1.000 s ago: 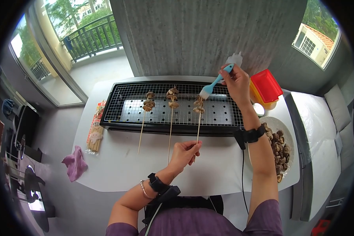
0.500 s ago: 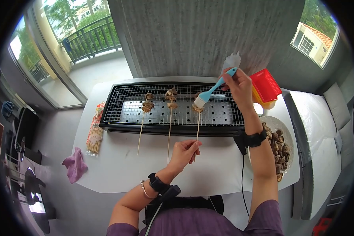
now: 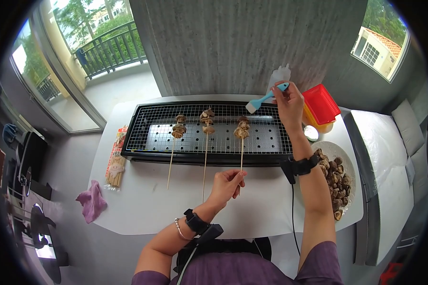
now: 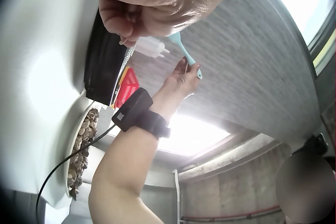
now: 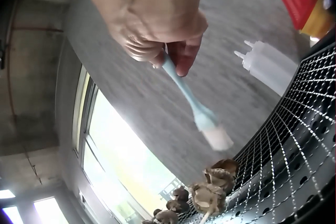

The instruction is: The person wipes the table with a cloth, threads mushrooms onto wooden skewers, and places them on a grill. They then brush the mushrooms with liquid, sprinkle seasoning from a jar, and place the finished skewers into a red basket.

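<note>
My left hand (image 3: pixel 226 187) pinches the bare lower end of a bamboo skewer (image 3: pixel 242 152) in front of the grill. The mushrooms (image 3: pixel 241 128) threaded on its upper part lie over the wire mesh of the black grill (image 3: pixel 271 160). My right hand (image 3: pixel 290 105) holds a light-blue basting brush (image 3: pixel 266 98) by the handle. In the right wrist view the brush's pale bristles (image 5: pixel 218 139) hang above the mushrooms (image 5: pixel 210 190), apart from them. Two more mushroom skewers, one at the left (image 3: pixel 178 129) and one in the middle (image 3: pixel 207 124), lie across the grill.
A plate (image 3: pixel 351 164) of mushrooms stands at the right. Behind it are a red basket (image 3: pixel 321 102), a white-topped jar (image 3: pixel 311 133) and a clear squeeze bottle (image 5: pixel 270 66). Packed skewers (image 3: pixel 115 166) and a purple cloth (image 3: pixel 92 202) lie at the left.
The brush has gone from the top mushrooms down to the lower ones, then up and off them toward the grill's back edge. My left hand keeps its hold on the skewer.
</note>
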`<state>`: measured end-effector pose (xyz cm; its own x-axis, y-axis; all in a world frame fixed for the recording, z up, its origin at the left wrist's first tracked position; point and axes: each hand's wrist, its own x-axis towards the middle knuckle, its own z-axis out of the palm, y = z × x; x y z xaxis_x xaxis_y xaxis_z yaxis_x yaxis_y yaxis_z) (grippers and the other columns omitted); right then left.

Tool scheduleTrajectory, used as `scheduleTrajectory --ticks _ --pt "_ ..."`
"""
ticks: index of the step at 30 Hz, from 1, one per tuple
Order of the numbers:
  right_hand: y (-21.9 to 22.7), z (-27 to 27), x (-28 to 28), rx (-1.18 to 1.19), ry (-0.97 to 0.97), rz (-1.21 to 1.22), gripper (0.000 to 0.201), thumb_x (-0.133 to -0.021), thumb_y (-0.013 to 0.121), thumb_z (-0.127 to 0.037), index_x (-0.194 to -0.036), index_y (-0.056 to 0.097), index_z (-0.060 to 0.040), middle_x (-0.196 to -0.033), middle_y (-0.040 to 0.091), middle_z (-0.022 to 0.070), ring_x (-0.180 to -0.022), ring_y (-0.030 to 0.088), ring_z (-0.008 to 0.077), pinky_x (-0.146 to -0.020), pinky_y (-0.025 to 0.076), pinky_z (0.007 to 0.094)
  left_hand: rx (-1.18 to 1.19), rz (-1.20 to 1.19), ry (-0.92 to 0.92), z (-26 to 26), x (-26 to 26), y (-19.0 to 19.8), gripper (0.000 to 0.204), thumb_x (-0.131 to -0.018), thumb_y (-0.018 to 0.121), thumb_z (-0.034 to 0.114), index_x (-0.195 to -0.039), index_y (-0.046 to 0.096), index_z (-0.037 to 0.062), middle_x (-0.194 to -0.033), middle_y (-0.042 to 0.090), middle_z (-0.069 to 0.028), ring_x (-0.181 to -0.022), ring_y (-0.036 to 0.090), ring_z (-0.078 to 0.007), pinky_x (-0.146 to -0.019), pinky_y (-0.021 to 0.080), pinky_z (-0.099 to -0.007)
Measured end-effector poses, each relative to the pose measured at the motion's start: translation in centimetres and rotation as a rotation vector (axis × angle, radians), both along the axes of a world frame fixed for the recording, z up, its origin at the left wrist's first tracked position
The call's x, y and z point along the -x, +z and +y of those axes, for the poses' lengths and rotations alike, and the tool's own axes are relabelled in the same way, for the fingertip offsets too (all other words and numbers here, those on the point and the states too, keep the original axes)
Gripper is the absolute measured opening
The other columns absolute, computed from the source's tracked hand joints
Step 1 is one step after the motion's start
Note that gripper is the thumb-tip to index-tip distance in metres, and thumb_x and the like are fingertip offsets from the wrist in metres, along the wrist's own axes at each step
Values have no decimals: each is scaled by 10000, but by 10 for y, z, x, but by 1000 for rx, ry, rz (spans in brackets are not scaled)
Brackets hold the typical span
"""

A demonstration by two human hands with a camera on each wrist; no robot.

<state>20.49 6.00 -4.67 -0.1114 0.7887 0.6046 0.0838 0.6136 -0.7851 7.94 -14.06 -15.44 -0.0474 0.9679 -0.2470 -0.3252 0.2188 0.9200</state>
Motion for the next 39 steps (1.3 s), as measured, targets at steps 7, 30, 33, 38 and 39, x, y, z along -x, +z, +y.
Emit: scheduleTrajectory --ticks 7,30,33,38,39 --pt "-3 2 -9 -9 -88 -15 109 -848 621 -82 -922 593 -6 -745 618 21 -642 584 63 -557 497 202 16 10 8 1 -1 -3 204 -908 562 163 -947 629 -26 -654 558 -32 -417 450 -47 -350 342 -181" --pt "-32 -168 -166 -552 -172 -734 247 -637 659 64 -867 642 -25 -882 648 112 -678 617 213 -561 496 279 -1 -88 -40 -9 -9 1 425 -873 571 70 -1267 434 -13 -1046 584 -107 -514 474 -46 -399 379 -178" --pt "-57 -175 -175 -548 -101 -898 259 -612 645 29 -860 649 -48 -925 647 102 -664 616 205 -532 494 277 7 -101 -57 -10 -10 5 422 -876 560 69 -1269 429 -10 -1044 580 -99 -519 473 -47 -412 386 -180" --pt "-71 -168 -182 -362 -118 -980 270 -612 642 19 -863 665 -79 -953 631 51 -723 591 221 -585 490 304 10 -101 -73 -12 -15 5 426 -877 551 66 -1275 420 -7 -1047 572 -92 -522 470 -45 -418 387 -183" --pt "-72 -168 -183 -365 -118 -978 270 -612 642 19 -863 665 -79 -953 631 51 -723 591 221 -585 490 304 18 -94 -77 -12 -15 6 425 -877 549 63 -1276 419 -6 -1049 570 -92 -522 469 -44 -417 387 -183"
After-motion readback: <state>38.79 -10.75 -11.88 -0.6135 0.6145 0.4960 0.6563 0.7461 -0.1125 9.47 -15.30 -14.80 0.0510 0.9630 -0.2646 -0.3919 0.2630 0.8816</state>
